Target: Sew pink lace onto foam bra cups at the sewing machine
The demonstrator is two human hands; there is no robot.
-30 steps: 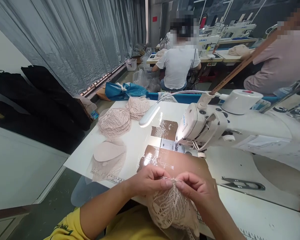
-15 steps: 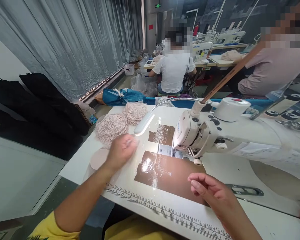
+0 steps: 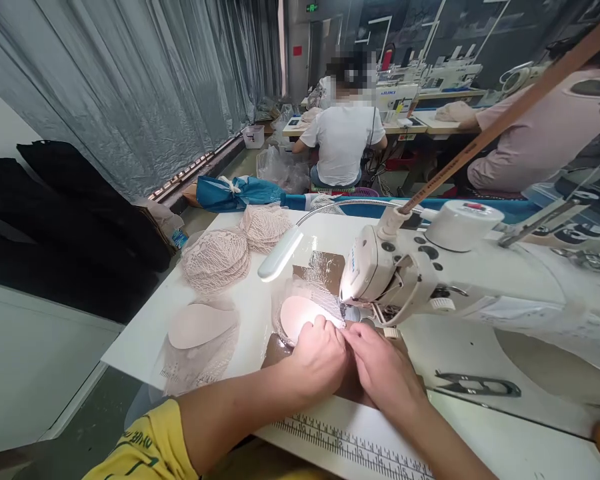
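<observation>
A pale pink bra cup lies on sheer lace at the needle area of the white sewing machine. My left hand is closed on the cup's narrow end, its fingers curled. Right beside it, my right hand pinches the tip of the same piece near the presser foot. The fingertips partly hide the edge they hold. Another cup rests on lace to the left, its fabric reaching over the table's front edge.
Two stacks of lace cups, one nearer and one farther, stand at the back left. A lamp arches over the table. Thread snips lie at right. A printed ruler runs along the front edge. Co-workers sit beyond.
My left hand has moved right to the needle area, where a cup with lace now lies. My right hand has moved left to meet it and now pinches the tip.
</observation>
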